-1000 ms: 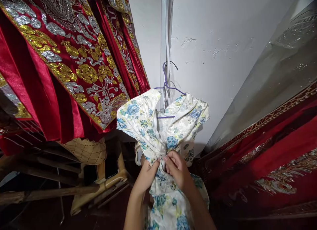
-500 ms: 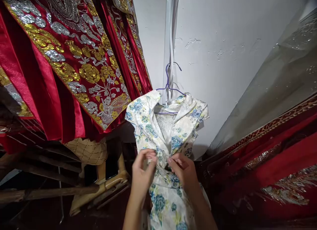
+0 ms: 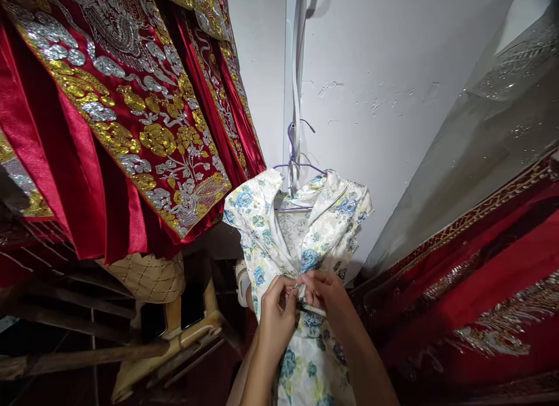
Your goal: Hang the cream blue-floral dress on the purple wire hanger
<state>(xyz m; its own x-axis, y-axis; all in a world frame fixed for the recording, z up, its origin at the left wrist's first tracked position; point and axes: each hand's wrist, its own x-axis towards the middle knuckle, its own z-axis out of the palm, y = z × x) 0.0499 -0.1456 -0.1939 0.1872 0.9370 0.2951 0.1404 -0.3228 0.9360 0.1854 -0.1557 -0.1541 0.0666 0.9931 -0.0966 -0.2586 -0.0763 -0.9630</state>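
Note:
A white dress (image 3: pixel 257 231) with blue and yellow-green flowers hangs from a purple hanger (image 3: pixel 292 152). Its neckline gapes in a deep V, showing the pale lining. At the bottom of that V, my left hand (image 3: pixel 279 298) pinches the cloth edge between thumb and fingers. My right hand (image 3: pixel 323 286) grips the front opening at the same spot, its fingertips meeting those of the left. Whether a small fastener lies between the fingertips cannot be made out. Below the hands, the skirt falls out of frame.
Red costumes with gold and silver sequins (image 3: pixel 161 138) hang at the left, above a bamboo chair (image 3: pixel 192 336). A pale strip (image 3: pixel 294 56) runs down the white wall (image 3: pixel 371 45) behind the hanger. Plastic-covered garments (image 3: pixel 437 190) and red fabric (image 3: pixel 502 266) line the right.
My left hand has moved right along the dress until it meets my right hand. The neckline's lower edges are drawn closer. The view has shifted slightly.

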